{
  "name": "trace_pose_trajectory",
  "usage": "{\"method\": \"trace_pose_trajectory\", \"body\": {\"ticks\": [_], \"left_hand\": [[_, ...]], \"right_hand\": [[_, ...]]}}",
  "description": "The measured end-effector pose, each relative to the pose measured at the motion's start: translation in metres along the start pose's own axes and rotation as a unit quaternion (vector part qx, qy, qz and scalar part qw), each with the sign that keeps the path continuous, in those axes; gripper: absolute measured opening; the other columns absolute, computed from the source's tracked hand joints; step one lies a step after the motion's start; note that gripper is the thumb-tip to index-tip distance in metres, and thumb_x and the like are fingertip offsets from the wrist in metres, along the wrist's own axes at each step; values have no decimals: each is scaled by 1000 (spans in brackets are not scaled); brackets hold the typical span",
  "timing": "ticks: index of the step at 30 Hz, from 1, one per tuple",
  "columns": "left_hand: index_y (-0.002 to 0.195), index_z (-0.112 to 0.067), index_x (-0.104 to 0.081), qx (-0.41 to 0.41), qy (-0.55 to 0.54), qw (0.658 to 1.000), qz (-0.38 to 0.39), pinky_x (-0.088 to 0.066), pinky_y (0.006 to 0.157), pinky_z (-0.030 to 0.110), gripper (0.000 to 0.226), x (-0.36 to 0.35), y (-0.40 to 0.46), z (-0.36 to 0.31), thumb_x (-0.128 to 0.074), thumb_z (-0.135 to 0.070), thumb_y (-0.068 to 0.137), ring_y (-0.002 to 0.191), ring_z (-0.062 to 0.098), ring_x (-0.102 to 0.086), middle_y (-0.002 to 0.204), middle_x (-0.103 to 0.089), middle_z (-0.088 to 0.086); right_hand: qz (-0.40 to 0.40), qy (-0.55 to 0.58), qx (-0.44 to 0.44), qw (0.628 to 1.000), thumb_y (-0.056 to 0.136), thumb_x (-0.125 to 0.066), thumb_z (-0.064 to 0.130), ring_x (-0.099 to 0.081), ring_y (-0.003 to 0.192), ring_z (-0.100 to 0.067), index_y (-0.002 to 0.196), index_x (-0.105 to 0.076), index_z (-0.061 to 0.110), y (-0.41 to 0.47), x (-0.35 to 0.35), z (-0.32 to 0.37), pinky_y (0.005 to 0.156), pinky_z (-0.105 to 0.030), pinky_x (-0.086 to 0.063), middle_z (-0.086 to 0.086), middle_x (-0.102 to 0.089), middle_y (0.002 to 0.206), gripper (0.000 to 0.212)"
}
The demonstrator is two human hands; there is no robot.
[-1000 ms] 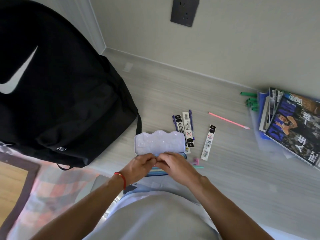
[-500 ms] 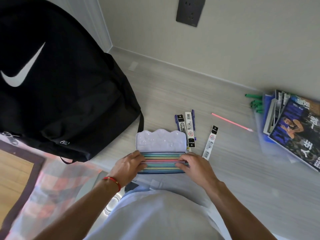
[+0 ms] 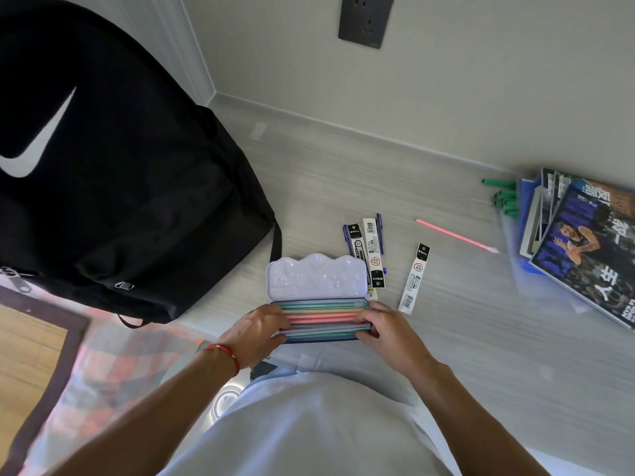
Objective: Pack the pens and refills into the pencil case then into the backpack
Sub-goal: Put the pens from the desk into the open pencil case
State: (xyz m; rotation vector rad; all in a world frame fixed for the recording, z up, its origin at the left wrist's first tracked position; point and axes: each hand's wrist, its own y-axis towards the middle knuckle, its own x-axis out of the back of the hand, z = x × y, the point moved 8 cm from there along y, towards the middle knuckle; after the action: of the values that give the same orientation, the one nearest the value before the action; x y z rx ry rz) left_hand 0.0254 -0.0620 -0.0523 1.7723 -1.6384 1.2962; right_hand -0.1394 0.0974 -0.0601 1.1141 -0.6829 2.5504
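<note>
The pencil case (image 3: 318,278) lies open on the grey desk, its pale scalloped lid tipped back. Several pastel pens (image 3: 324,317) lie side by side in its tray. My left hand (image 3: 256,329) rests on the tray's left end, fingers on the pens. My right hand (image 3: 386,326) presses on the right end. Behind the lid lie refill packets (image 3: 371,252) with blue pens under them. One more refill packet (image 3: 414,278) lies apart to the right. A pink pen (image 3: 455,239) lies further right. The black backpack (image 3: 113,173) stands at the left.
A stack of magazines (image 3: 584,242) on a clear folder sits at the right edge, with green pens (image 3: 503,197) behind it. The wall with a dark socket (image 3: 364,20) is close behind the desk. A patterned cloth (image 3: 103,372) lies at lower left.
My hands, together over the tray's middle a second ago, have slid apart to its two ends, uncovering the row of pastel pens in the case.
</note>
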Motion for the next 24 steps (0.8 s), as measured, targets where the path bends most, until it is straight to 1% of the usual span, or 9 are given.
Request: {"method": "trace_pose_trajectory", "body": {"ticks": [2, 5, 9, 13, 16, 18, 21, 22, 24], "left_hand": [[113, -15, -68, 7, -5, 1000, 0, -47, 97, 29, 21, 1, 2, 1, -59, -21, 95, 107, 20, -57, 114, -64, 4], [112, -13, -69, 34, -32, 999, -25, -47, 96, 29, 21, 10, 5, 8, -58, -20, 96, 108, 21, -56, 112, -66, 4], [116, -22, -67, 32, -18, 999, 5, -50, 92, 30, 23, 17, 14, 3, -59, -28, 95, 101, 18, -58, 112, -68, 0], [112, -24, -64, -6, -84, 995, 48, -57, 82, 31, 20, 16, 32, -34, -58, -35, 96, 92, 16, -60, 112, -68, 2], [103, -10, -66, 33, -210, 976, 37, -60, 82, 35, 18, 11, 48, -58, -58, -26, 97, 96, 21, -65, 110, -70, 7], [96, -3, -69, 119, -383, 915, -33, -62, 80, 36, 17, 13, 52, -54, -58, -16, 97, 88, 24, -68, 99, -72, 14], [96, 6, -68, 224, -683, 688, -98, -63, 80, 37, 17, 4, 43, -42, -56, -6, 97, 82, 27, -72, 89, -70, 19], [98, 7, -67, 238, -725, 639, -102, -63, 79, 37, 18, 0, 41, -40, -55, -5, 97, 81, 26, -73, 88, -70, 19], [103, 10, -66, 247, -759, 596, -85, -63, 80, 37, 20, -9, 36, -41, -54, -5, 97, 87, 29, -73, 93, -72, 21]], "right_hand": [[2, 18, -1, 1000, 85, -74, 15, -53, 68, 5, 101, -76, 17, -1, 2, -2, 65, -7, -37, 16, -52, 85, 16], [-8, 100, -18, 995, 86, -76, 14, -55, 67, 0, 98, -79, 16, -4, 7, -5, 63, -11, -38, 11, -57, 80, 12], [-54, 286, -86, 953, 88, -76, 13, -52, 53, -3, 93, -81, 16, -3, 28, -8, 56, -18, -42, 1, -66, 66, 8], [-56, 297, -14, 953, 84, -77, 32, -46, 45, -3, 88, -79, 24, 14, 66, 27, 47, -15, -38, 9, -59, 52, 9], [-99, 348, 2, 932, 84, -79, 32, -57, 52, -12, 94, -76, 26, 28, 87, 44, 51, -23, -49, 6, -66, 66, 12], [-95, 285, 2, 954, 85, -79, 35, -66, 70, -14, 106, -72, 28, 29, 81, 46, 63, -26, -55, 8, -70, 86, 24], [5, 101, -19, 995, 83, -76, 45, -64, 74, -7, 103, -69, 28, 14, 36, 40, 68, -24, -51, 10, -67, 85, 27], [15, 89, -28, 996, 84, -74, 44, -64, 70, -5, 98, -68, 28, 8, 24, 38, 65, -23, -49, 10, -67, 79, 22], [-7, 104, -40, 994, 89, -69, 35, -65, 59, -6, 91, -66, 22, 2, 13, 37, 57, -22, -46, 6, -66, 65, 13]]}}
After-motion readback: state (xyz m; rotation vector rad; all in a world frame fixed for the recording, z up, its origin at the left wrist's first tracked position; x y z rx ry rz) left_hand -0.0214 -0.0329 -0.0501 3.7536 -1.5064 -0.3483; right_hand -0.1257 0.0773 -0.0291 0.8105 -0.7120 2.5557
